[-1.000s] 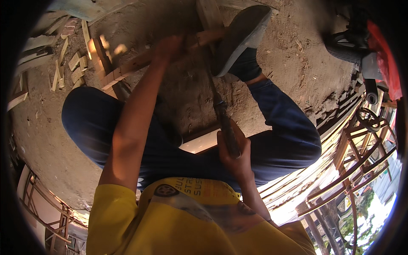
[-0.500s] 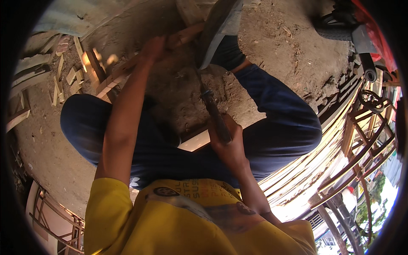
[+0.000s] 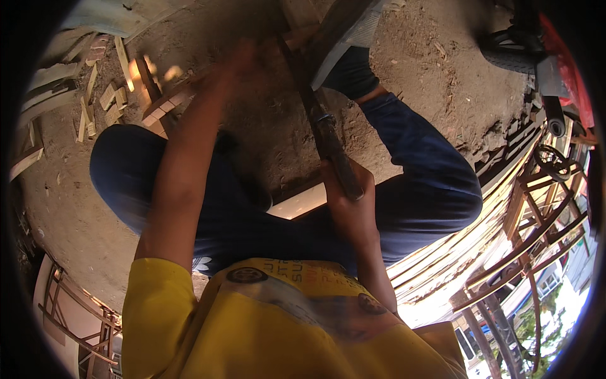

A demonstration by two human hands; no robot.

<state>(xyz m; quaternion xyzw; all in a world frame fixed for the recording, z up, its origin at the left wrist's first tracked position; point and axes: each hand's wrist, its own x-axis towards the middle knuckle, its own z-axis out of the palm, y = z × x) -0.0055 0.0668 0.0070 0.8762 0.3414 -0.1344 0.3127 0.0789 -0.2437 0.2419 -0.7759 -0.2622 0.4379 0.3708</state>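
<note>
At eight o'clock, near the rim, stands one slender rack (image 3: pixel 76 325). At ten lie several offcuts (image 3: pixel 108 96) on the dirt (image 3: pixel 60 183), overlapping too much for me to count. My left knee (image 3: pixel 123 167) is bent out at nine. One bar (image 3: pixel 169 105), the wood I work at, slants from ten o'clock up towards twelve. My left hand (image 3: pixel 243 60) is over it at eleven, blurred, so I cannot tell whether my fingers are closed on it or loose. One pale board (image 3: pixel 303 203) shows between my legs, close to the centre.

One long, dark tool (image 3: pixel 328 142) points from the centre towards twelve, its far end by the bar; whether they touch I cannot tell. Just past twelve is one shoe (image 3: pixel 344 41) of mine, beside the tool's upper part. My right hand (image 3: pixel 350 196), just off centre towards three, is wrapped firmly round the tool's handle. My right knee (image 3: pixel 457 189) is bent out at three.

At four lie many slats (image 3: pixel 435 265), too close-set to count. Farther right come one tyre (image 3: pixel 508 55) and one red sheet (image 3: pixel 571 82) at two, and one frame (image 3: pixel 529 259) between three and four.
</note>
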